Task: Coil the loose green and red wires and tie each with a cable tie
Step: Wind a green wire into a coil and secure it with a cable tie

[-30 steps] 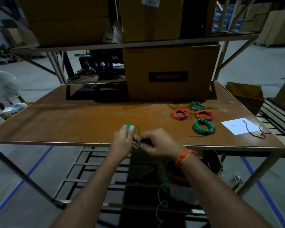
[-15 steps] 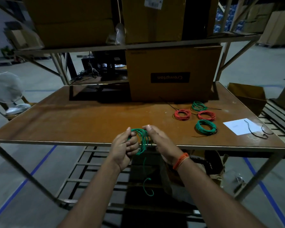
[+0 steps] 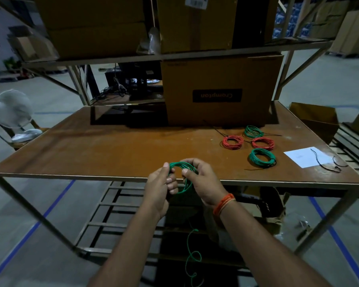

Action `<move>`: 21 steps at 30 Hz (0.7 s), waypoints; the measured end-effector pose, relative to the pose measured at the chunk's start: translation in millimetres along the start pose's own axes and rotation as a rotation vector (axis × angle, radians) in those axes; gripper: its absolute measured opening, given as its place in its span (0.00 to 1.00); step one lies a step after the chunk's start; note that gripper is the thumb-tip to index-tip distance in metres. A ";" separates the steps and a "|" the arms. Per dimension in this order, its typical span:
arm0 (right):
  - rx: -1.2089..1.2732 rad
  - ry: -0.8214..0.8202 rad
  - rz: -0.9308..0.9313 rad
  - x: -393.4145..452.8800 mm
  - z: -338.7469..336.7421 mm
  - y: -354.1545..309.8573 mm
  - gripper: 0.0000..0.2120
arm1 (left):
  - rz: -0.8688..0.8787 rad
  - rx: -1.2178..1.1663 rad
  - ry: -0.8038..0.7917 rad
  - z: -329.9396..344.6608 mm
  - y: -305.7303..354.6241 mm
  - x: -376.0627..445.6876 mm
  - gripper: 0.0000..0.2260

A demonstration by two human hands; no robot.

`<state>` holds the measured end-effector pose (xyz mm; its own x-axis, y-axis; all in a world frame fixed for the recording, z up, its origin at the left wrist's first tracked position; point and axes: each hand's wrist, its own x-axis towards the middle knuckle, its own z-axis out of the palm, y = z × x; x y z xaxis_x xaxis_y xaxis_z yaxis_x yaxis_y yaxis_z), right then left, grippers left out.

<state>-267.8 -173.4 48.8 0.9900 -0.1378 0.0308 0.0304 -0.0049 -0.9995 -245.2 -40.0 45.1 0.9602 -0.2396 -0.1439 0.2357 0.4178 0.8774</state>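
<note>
In the head view, your left hand (image 3: 159,187) and your right hand (image 3: 203,183) both hold one coil of thin green wire (image 3: 182,177) just above the near edge of the brown wooden surface (image 3: 122,150). The fingers of the left hand are curled around the left side of the coil, and the thumb lies on its top. The right hand grips the right side, with the thumb pressing on the loops. A loose curly tail of the green wire (image 3: 192,257) hangs down below the hands, under the surface.

On the right part of the surface lie four finished coils close together: a far green coil (image 3: 253,131), two red coils (image 3: 233,142) (image 3: 263,143), and a near green coil (image 3: 262,158). Near them to the right, a white sheet of paper (image 3: 303,159) carries thin black cable ties (image 3: 327,162). A large brown cardboard box (image 3: 220,90) stands at the back of the surface.
</note>
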 end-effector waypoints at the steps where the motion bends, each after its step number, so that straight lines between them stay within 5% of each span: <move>1: 0.012 -0.008 0.002 -1.5 0.9 -2.4 0.11 | 0.027 0.072 0.024 -0.7 -0.7 -0.4 0.13; 8: 0.399 -0.107 0.104 -7.9 14.2 -4.4 0.08 | 0.098 0.265 0.140 -12.6 -1.1 0.2 0.11; 15: -0.059 0.164 -0.076 9.3 24.7 5.6 0.14 | -0.109 0.085 -0.032 -1.4 0.2 -11.9 0.19; 21: -0.090 0.136 -0.101 11.9 21.2 4.7 0.17 | -0.294 -0.162 -0.145 0.4 7.1 -8.7 0.21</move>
<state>-253.0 -154.0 44.4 0.9546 -0.2647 0.1368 0.1100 -0.1136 -0.9874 -252.0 -35.3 52.8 0.8191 -0.4873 -0.3027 0.5307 0.4433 0.7224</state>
